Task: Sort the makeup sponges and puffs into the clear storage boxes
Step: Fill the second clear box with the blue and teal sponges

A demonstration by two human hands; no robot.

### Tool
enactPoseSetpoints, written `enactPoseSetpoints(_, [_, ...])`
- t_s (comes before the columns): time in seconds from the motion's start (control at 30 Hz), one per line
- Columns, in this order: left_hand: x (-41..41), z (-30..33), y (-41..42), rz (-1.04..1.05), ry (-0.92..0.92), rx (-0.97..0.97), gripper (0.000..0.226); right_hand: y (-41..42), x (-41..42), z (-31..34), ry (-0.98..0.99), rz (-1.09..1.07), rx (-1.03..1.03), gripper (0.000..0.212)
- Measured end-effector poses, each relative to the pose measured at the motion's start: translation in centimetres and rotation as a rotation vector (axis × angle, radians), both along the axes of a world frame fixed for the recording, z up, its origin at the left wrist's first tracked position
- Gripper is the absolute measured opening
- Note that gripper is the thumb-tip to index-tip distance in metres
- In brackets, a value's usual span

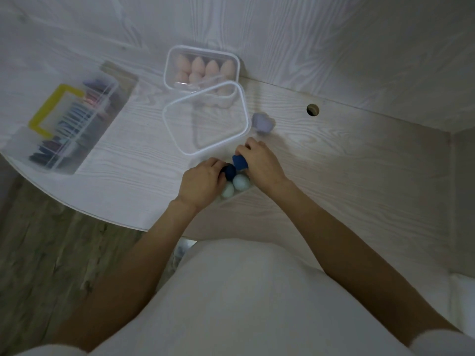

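Observation:
My left hand grips a dark navy sponge near the middle of the desk. Just to its right, my right hand holds a blue sponge. Two pale mint sponges stand between my hands, in what looks like a low clear box that is mostly hidden. A clear lid lies just beyond my hands. Behind it, a clear box holds several peach sponges. A lilac sponge lies loose to the right of the lid.
At the left stands a clear storage box with a yellow handle, holding several coloured puffs on edge. A round cable hole is in the desk at the right. The desk's curved front edge runs left of my arms.

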State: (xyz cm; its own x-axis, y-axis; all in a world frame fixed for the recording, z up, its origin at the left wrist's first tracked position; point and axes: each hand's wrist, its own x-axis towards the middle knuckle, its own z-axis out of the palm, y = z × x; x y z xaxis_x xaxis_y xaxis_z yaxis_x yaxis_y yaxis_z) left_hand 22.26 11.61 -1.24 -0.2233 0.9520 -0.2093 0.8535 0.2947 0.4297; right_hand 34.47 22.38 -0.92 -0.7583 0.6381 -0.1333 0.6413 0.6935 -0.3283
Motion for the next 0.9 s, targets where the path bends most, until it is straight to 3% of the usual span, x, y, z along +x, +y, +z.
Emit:
enactPoseSetpoints(0.17, [0.3,0.2,-0.4,-0.024,0.021,0.002,0.036,-0.2,0.1,0.2,-0.145,0.094,0.021,0.013])
enactPoseSetpoints(0.33, [1.5,1.0,-0.8,-0.026,-0.002,-0.092,0.088,1.2,0.4,1.8,-0.202,0.19,-0.205,0.025])
enactPoseSetpoints(0.4, [2.1,0.9,-1.1,-0.034,0.017,-0.128,0.097,1.8,0.4,2.1,-0.232,0.161,-0.248,0.033])
enactPoseSetpoints(0.47, [2.5,0.7,-1.3,-0.035,0.039,-0.112,0.094,1.9,0.2,2.0,-0.272,0.153,-0.192,0.036])
enactPoseSetpoints(0.63, [2.6,0.7,-1.1,-0.075,0.056,-0.115,0.076,0.8,-0.5,1.9,-0.293,0.35,0.089,0.016])
enactPoseSetpoints(0.73, [2.0,0.7,-1.4,-0.099,0.068,-0.11,0.078,0.0,0.0,1.7,-0.335,0.47,0.131,0.005])
enactPoseSetpoints(0.83, [1.4,0.7,-1.6,-0.112,0.082,-0.083,0.077,-0.5,0.3,1.2,-0.418,0.516,0.16,0.024])
enactPoseSetpoints(0.9, [1.2,0.7,-1.7,-0.113,0.069,-0.061,0.076,-0.5,0.0,1.6,-0.421,0.458,0.127,0.015])
